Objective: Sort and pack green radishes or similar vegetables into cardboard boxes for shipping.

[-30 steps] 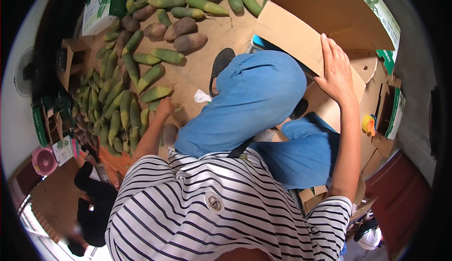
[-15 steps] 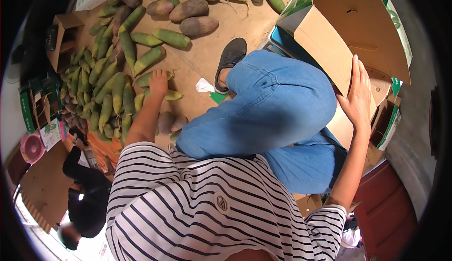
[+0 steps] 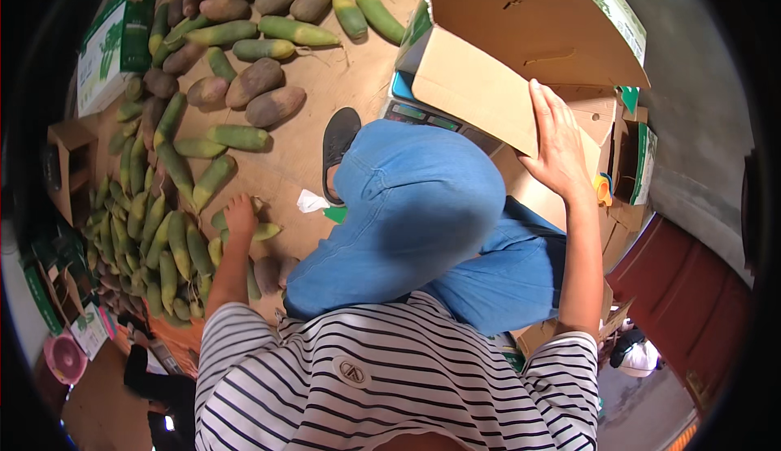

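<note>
A: Where is the person's left hand (image 3: pixel 241 213)?

B: It is over a green radish (image 3: pixel 266 230) on the floor (image 3: pixel 285 166), next to the large pile (image 3: pixel 177 244). The fingers point down, but whether they grip the radish cannot be told.

A: And the right hand (image 3: pixel 561 146)?

B: It rests flat on the flap (image 3: pixel 480 85) of the cardboard box (image 3: pixel 569 36), the fingers straight and the thumb apart, grasping nothing.

A: How much is done?

B: The box is already open, and a blue-edged scale (image 3: pixel 423 117) shows under the flap. All visible radishes, also the brownish ones (image 3: pixel 277 105), lie outside the box. It seems that much handling is left, although the box's bottom is hidden.
</note>
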Demonstrator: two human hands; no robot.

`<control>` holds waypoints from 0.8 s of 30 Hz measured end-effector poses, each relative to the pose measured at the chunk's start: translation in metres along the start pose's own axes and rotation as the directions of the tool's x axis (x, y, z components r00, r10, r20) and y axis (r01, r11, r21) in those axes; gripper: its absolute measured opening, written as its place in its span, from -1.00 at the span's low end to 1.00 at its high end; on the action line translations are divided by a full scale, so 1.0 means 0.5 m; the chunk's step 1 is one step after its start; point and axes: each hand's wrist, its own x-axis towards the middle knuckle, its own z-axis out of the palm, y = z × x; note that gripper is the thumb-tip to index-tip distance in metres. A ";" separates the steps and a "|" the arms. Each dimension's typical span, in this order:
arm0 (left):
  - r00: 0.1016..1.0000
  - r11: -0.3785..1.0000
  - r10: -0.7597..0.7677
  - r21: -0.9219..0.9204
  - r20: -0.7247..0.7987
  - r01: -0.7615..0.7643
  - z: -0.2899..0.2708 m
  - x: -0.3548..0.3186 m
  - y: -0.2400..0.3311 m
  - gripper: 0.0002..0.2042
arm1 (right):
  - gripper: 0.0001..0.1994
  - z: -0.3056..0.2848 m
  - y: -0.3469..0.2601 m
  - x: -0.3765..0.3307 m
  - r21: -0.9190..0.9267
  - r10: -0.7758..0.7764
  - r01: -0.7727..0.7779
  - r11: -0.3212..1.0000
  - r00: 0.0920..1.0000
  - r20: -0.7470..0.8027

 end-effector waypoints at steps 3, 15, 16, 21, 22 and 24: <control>0.998 0.948 0.044 -0.314 -0.049 -0.058 -0.097 -0.008 0.024 -0.54 | 0.02 -0.003 0.002 -0.006 -0.003 -0.005 0.005 1.000 1.000 -0.028; 0.686 0.043 -0.362 -0.747 -0.631 -0.664 -0.675 -0.015 0.196 -0.50 | 0.01 0.000 0.009 -0.019 0.013 -0.035 0.036 0.999 0.999 -0.037; 0.635 -0.054 -0.385 -0.671 -0.669 -0.740 -0.736 -0.023 0.207 -0.48 | 0.01 0.000 0.010 -0.020 0.013 -0.039 0.040 0.999 0.998 -0.043; 0.501 -0.314 -0.331 -0.407 -0.800 -0.858 -0.918 -0.009 0.298 -0.46 | 0.00 0.000 0.013 -0.020 0.037 -0.081 0.083 0.996 0.995 -0.057; 0.514 -0.342 -0.291 -0.414 -0.807 -0.844 -0.934 0.002 0.329 -0.47 | 0.00 -0.001 0.011 -0.022 0.038 -0.085 0.088 0.995 0.995 -0.060; 0.602 -0.358 -0.163 -0.521 -0.782 -0.775 -0.949 0.030 0.399 -0.49 | 0.00 -0.003 0.008 -0.022 0.034 -0.081 0.083 0.996 0.995 -0.055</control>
